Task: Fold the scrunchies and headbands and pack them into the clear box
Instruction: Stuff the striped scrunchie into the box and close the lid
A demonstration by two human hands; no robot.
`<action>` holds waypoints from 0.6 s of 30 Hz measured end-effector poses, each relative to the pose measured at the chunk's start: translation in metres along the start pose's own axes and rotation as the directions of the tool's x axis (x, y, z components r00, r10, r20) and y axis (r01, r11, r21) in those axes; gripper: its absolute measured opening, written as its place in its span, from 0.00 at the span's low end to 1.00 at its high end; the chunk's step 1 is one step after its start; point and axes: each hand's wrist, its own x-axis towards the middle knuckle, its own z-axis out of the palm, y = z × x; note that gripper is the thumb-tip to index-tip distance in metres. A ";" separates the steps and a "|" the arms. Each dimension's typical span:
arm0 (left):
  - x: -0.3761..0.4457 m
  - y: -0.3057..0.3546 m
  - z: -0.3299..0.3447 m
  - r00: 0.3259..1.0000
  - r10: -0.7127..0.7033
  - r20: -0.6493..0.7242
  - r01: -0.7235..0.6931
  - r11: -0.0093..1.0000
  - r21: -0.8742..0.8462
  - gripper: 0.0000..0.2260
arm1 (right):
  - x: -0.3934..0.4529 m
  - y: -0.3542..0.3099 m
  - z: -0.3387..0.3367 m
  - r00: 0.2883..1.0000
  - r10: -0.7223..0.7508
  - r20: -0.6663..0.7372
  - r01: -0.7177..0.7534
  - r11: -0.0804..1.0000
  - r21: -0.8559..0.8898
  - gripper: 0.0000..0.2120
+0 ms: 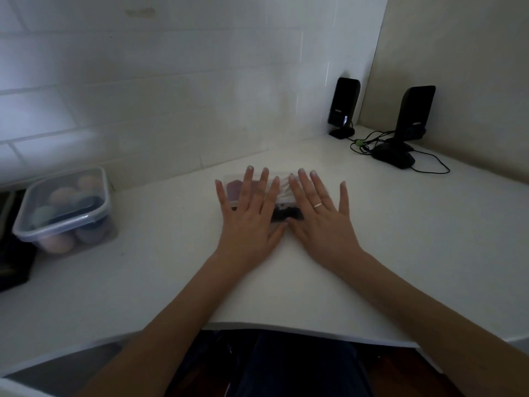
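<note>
Clear box [282,186] (dark fabric inside), both hands [252,213] flat on top

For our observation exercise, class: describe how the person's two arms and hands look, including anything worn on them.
Both forearms are bare, with no sleeves, watch or bracelet in view. The right hand wears a thin, plain ring on one finger. The left hand shows no ring. The fingernails on both hands look short and light; the dim picture does not show whether they are painted.
</note>
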 end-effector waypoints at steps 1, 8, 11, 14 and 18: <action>0.001 -0.001 0.003 0.999 -0.031 0.014 0.031 1.000 0.004 0.32 | 0.003 -0.002 0.003 1.000 0.002 0.019 -0.003 0.999 0.033 0.31; 0.011 -0.011 0.023 0.979 -0.200 -0.047 0.201 0.979 0.028 0.24 | 0.043 -0.029 0.038 0.998 0.052 0.042 -0.059 0.976 0.211 0.27; 0.013 -0.029 0.029 0.945 -0.313 -0.096 0.319 0.946 0.059 0.20 | 0.061 -0.048 0.050 0.999 0.016 -0.051 -0.003 0.969 0.247 0.23; 0.011 -0.057 0.034 0.905 -0.401 -0.140 0.421 0.892 0.164 0.20 | 0.081 -0.076 0.064 0.995 -0.025 -0.097 0.056 0.942 0.331 0.20; 0.004 -0.103 0.038 0.879 -0.449 -0.159 0.477 0.818 0.321 0.18 | 0.110 -0.121 0.083 0.996 -0.056 -0.065 0.078 0.906 0.417 0.20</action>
